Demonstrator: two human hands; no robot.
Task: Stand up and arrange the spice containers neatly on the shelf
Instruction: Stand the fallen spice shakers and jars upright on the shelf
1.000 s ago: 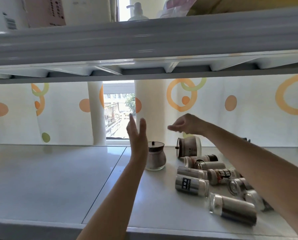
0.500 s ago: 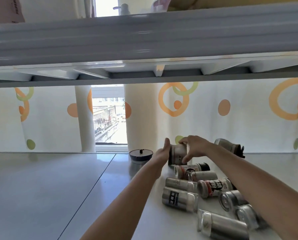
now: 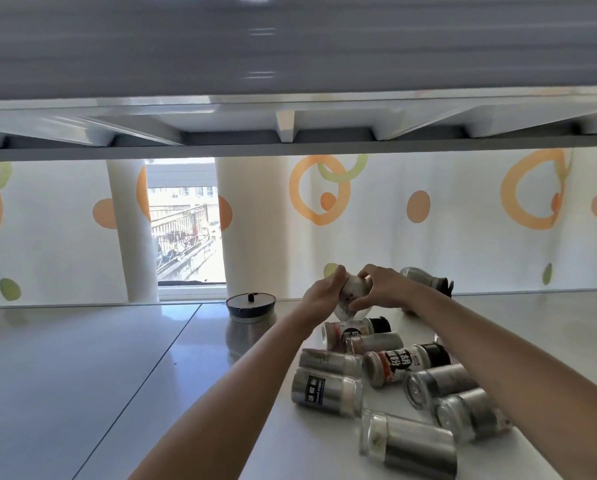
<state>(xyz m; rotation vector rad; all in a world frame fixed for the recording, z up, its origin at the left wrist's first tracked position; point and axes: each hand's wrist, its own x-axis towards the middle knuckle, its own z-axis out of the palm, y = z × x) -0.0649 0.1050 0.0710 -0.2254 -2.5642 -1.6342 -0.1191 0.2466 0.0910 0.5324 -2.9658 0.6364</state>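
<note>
A round glass spice jar is held between both hands at the back of the white shelf. My left hand presses its left side and my right hand grips its right side. Much of the jar is hidden by my fingers. Another glass jar with a dark lid stands upright to the left. A jar lies on its side behind my right hand. Several steel and glass spice bottles lie tumbled on the shelf in front of my hands.
An upper shelf board hangs close overhead. A dotted curtain covers the back, with a gap showing a window. The left half of the shelf holds nothing.
Both hands have closed in on the round jar and lifted it, tilting it. The camera has dropped lower under the upper shelf.
</note>
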